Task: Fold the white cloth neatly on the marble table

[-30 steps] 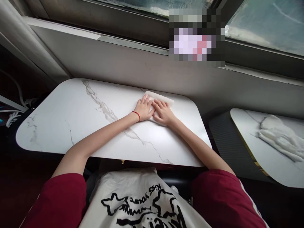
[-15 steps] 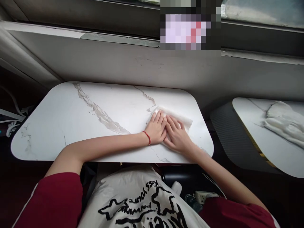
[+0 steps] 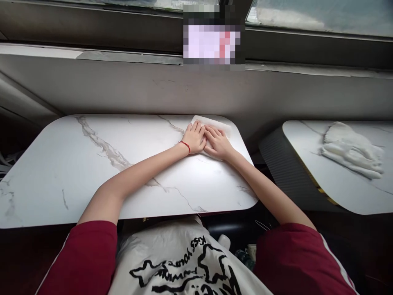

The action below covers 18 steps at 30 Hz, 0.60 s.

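Observation:
A folded white cloth [image 3: 225,128] lies flat on a white marble-patterned tabletop [image 3: 76,172], near its far right corner. My left hand [image 3: 195,138] rests palm down on the cloth's left part, fingers stretched out, with a red string bracelet at the wrist. Beside it, touching or nearly so, my right hand [image 3: 217,142] presses flat on the same cloth, fingers spread and pointing up and left. The hands cover the cloth's middle; its far edge shows beyond the fingertips.
To the right stands a second marble-patterned table [image 3: 368,200] bearing a crumpled white cloth [image 3: 353,151]. A grey wall [image 3: 138,90] and window ledge run behind both tables. A pixelated patch hides part of the window.
Both hands and the cloth have slid away from me across the tabletop, toward its far edge. The arms are stretched further out, and the view has shifted somewhat.

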Motion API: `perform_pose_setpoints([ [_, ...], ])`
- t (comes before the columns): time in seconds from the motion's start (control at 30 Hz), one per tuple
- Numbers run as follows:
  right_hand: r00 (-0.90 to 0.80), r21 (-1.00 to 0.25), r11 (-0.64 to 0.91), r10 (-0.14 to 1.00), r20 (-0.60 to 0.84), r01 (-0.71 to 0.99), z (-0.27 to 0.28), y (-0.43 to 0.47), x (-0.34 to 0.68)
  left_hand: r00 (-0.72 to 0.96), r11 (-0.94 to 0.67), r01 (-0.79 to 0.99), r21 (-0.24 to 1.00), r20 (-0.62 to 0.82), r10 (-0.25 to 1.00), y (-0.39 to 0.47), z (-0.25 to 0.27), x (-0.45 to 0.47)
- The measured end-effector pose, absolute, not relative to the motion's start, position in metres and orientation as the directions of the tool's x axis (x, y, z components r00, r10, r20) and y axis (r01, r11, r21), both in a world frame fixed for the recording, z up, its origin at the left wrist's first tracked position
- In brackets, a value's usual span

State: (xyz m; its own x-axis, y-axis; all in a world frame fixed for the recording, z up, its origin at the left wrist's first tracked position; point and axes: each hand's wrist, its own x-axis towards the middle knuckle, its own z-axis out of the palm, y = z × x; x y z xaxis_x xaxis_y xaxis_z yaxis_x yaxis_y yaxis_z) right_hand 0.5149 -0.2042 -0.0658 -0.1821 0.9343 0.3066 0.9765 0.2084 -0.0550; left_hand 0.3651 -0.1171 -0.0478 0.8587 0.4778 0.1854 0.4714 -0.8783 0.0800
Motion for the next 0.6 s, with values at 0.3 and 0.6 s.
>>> perform_pose_setpoints([
  [0.3,-0.011,-0.015,0.016,0.96,0.279,1.0,-0.059,-0.208,0.541,0.907,-0.919,0.393,0.036,0.147,0.394,-0.106,-0.037,0.411],
  [0.6,-0.048,0.015,0.046,0.913,0.405,0.999,-0.071,-0.352,0.476,0.975,-0.974,0.198,-0.11,0.123,0.185,-0.226,-0.039,0.351],
])
